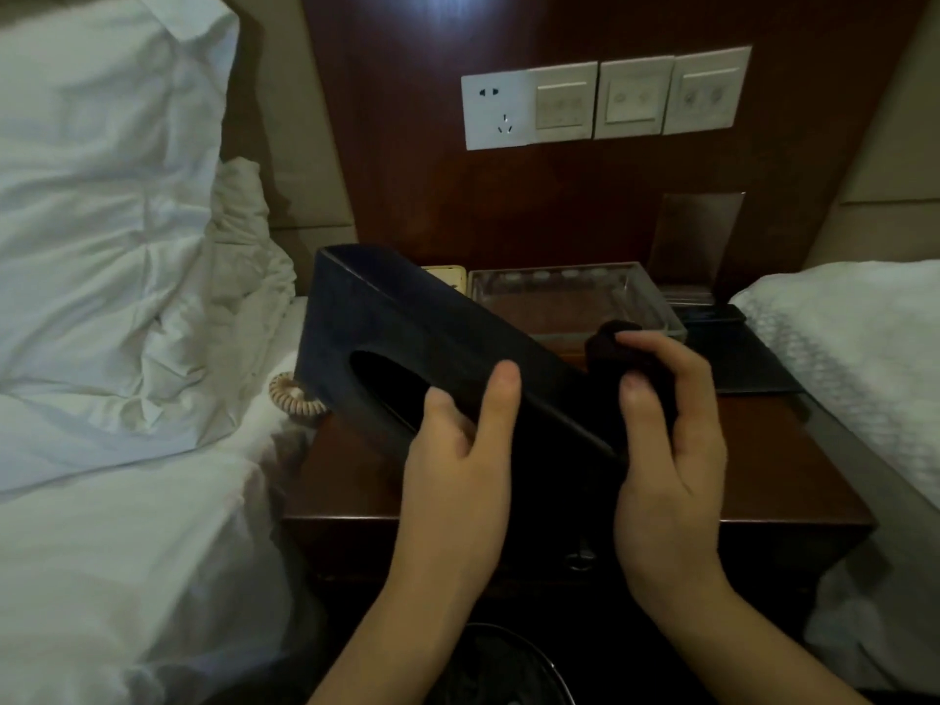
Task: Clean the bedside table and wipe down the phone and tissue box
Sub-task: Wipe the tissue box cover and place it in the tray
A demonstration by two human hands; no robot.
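Observation:
A dark tissue box (386,323) with an oval opening is held tilted above the wooden bedside table (763,465). My left hand (458,450) grips its near end, the thumb on top beside the opening. My right hand (666,424) holds a dark cloth (615,343) against the box's right side. A beige coiled phone cord (295,396) shows at the table's left edge, and a beige phone corner (447,274) peeks out behind the box; the rest of the phone is hidden.
A clear tray (651,297) sits at the table's back, a dark folder (742,358) and a dark flat item to its right. White bedding (101,297) lies left, another bed (854,348) right. Wall switches (605,99) are above. A dark bin (508,669) stands below.

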